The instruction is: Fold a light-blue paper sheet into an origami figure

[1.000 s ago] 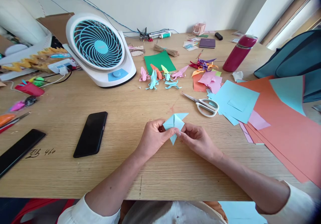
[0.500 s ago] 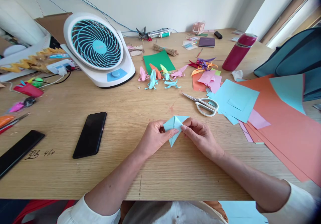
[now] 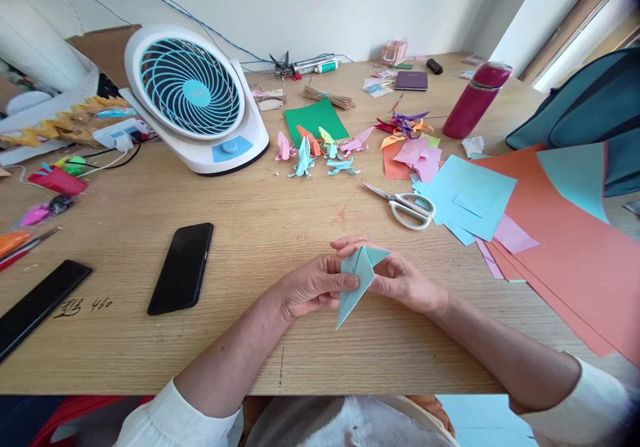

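From the head, our left hand (image 3: 313, 285) and right hand (image 3: 409, 285) are pinching the folded blue paper (image 3: 364, 275) above the counter (image 3: 240, 233), behind its front edge's middle; pressing unevenly, we are risking skewed creases.

Matt, crisply creased paper is seen in the folded light-blue piece (image 3: 356, 287). A smooth wood-grain finish is shown by the light-brown tabletop (image 3: 240, 233). Glossy plastic is suggested by the white fan housing (image 3: 210, 155), and a glassy sheen by the black rectangular phone (image 3: 181, 268). Metallic gloss is carried by the dark-red cylindrical bottle (image 3: 470, 105); shiny metal blades and smooth white plastic-looking handles are joined in the white-handled scissors (image 3: 407, 208).
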The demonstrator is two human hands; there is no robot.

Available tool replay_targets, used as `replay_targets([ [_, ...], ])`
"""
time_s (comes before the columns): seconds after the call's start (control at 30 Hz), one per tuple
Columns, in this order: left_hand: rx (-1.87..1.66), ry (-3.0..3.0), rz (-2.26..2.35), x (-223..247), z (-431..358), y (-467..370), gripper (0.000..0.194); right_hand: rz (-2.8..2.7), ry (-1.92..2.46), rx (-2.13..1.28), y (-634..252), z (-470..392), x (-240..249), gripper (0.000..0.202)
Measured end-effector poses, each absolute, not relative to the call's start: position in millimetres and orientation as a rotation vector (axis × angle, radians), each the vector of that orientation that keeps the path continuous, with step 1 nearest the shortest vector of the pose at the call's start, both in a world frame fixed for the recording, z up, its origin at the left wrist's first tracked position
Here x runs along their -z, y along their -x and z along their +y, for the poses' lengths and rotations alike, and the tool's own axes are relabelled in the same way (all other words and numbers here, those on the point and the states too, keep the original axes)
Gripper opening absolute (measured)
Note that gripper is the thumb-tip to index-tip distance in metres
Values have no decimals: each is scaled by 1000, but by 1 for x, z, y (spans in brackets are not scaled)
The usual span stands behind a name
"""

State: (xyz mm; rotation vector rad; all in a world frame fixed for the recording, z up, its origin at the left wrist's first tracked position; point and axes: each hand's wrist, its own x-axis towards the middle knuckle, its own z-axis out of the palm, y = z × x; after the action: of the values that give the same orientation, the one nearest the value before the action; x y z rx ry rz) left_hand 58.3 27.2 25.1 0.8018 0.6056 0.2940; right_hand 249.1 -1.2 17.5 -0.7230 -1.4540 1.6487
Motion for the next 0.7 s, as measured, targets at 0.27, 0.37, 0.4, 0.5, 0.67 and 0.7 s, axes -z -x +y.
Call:
replay_targets([
  [0.27, -296, -1065, 715, -26, 23, -61, 56, -1244, 741, -1739, -246, 0, -15, 28],
  [0.37, -435, -1188, 793, -28, 26, -59, 53, -1178, 879, -1623, -246, 3, -14, 29],
  [0.4, -493, -1232, 818, -28, 27, -59, 52, -1151, 935, -1597, -245, 3, -14, 32],
  [0.5, -632, -1312, 880, -26, 30, -57, 54, -1071, 1056, -1557, -245, 6, -10, 40],
  [0.67, -696, -1450, 949, -21, 28, -61, 35, -1090, 1092, -1481, -244, 8, -5, 45],
  [0.7, -727, -1474, 961, -20, 27, -62, 32, -1107, 1084, -1473, -244, 8, -4, 44],
])
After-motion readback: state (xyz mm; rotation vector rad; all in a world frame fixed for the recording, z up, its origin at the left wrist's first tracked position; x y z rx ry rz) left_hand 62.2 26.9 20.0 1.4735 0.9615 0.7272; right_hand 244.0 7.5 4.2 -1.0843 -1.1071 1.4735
